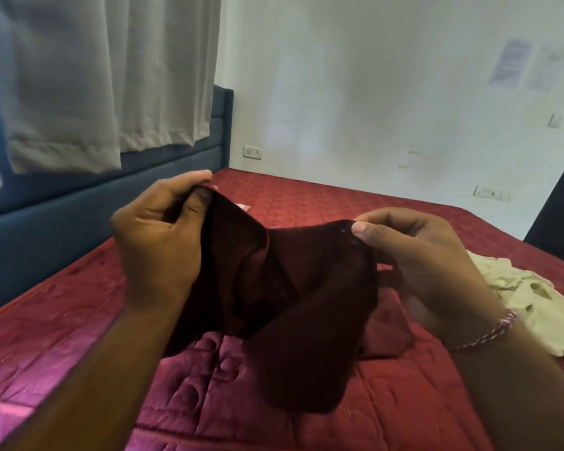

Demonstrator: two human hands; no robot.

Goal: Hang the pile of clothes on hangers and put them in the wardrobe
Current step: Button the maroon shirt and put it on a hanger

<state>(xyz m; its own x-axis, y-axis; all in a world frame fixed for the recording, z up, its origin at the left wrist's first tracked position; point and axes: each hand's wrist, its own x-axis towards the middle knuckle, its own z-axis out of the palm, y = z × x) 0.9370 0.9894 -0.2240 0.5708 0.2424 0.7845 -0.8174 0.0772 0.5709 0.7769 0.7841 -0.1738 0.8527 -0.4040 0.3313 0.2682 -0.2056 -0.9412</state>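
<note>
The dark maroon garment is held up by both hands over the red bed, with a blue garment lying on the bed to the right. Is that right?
Not quite. The head view shows the garment lying on the bed to the right is cream, not blue. The rest holds: left hand and right hand hold up the dark maroon garment.

Open red bed [355,203] at frame centre and lower left. Blocked at right by crumpled cream garment [534,297]; upper left closed off by blue headboard [62,203] and hanging curtain [95,76].
</note>
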